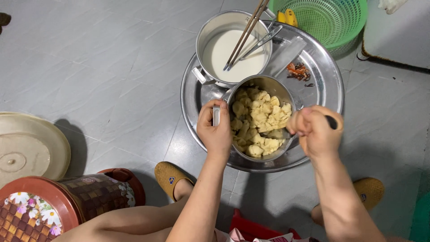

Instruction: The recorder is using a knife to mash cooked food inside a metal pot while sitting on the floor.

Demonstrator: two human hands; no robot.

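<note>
Hands flank one steel pot [262, 118] of pale yellow chunks, which sits at the near edge of a round metal tray [329, 76] on the grey floor. Left hand [217, 130] grips the pot's handle at its left rim, fingers closed. Right hand [316, 130] is clenched around a dark-handled tool at the right rim; its working end is hidden. Both hands touch the pot, neither nearer. Beyond it, touching, stands a second pot [233, 49] of white liquid holding chopsticks [245, 33]. A green basket [331, 18] lies farther back.
</note>
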